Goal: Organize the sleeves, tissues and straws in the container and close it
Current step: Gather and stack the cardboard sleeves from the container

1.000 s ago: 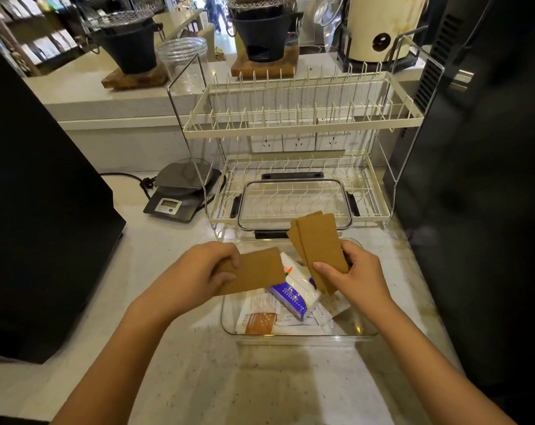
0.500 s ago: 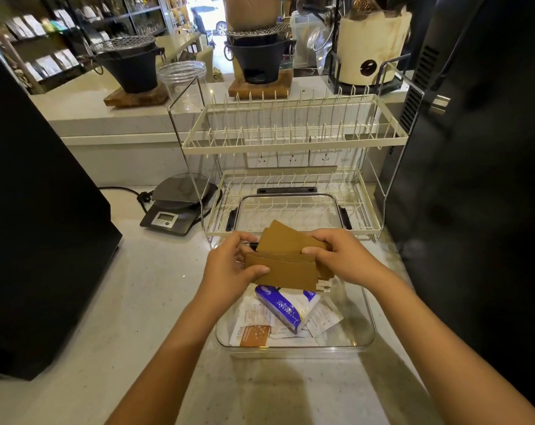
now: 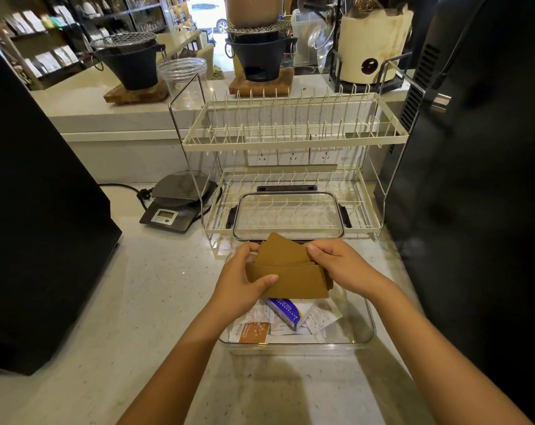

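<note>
A clear plastic container [image 3: 363,340] sits on the counter in front of me. Above its far half I hold a small stack of flat brown cardboard sleeves [image 3: 294,277] between both hands. My left hand [image 3: 240,280] grips the stack's left end, thumb on top. My right hand [image 3: 336,266] pinches the right end. Inside the container lie a blue-and-white tissue pack [image 3: 283,311], white paper packets [image 3: 317,322] and an orange-brown packet [image 3: 254,332]. The clear lid [image 3: 287,214] with black clips rests on the lower shelf of the dish rack behind.
A cream two-tier wire dish rack [image 3: 294,139] stands right behind the container. A black kitchen scale [image 3: 175,207] is at the left of it. A large black appliance [image 3: 36,210] fills the left, another dark unit [image 3: 475,179] the right.
My hands held separate sleeves apart a second ago; they have come together and the sleeves are now one stack held by both hands over the container.
</note>
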